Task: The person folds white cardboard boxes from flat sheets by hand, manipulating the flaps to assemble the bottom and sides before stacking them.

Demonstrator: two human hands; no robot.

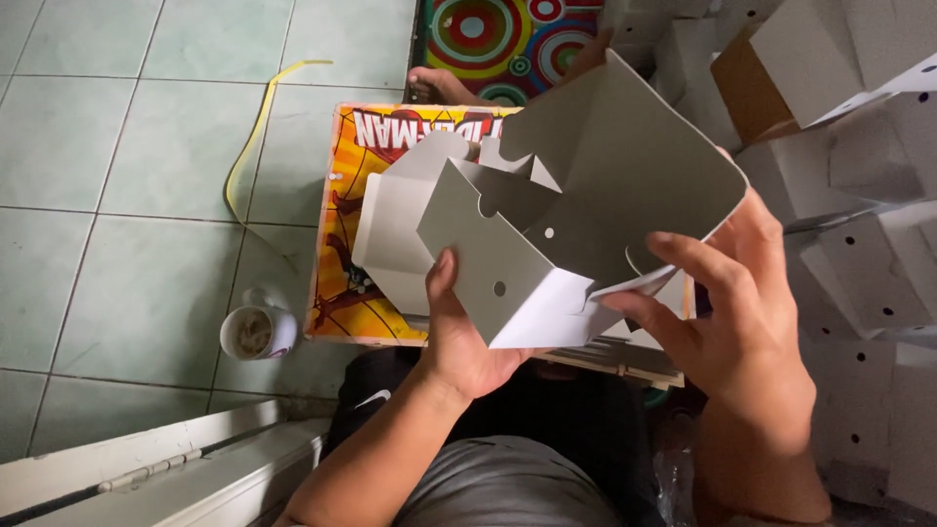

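Cardboard box (586, 205), hollow, between hands (468, 332).

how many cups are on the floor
1. A single white cup stands on the green tiled floor, left of the colourful flat board and left of the left hand holding the grey cardboard box. Others may be hidden behind the boxes.

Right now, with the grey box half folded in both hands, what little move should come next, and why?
Probably press the loose end flap inward with the right hand. The grey cardboard box is only partly formed: its side wall stands up, but that flap near the right fingers hangs free. The left hand already grips the wall and steadies it.
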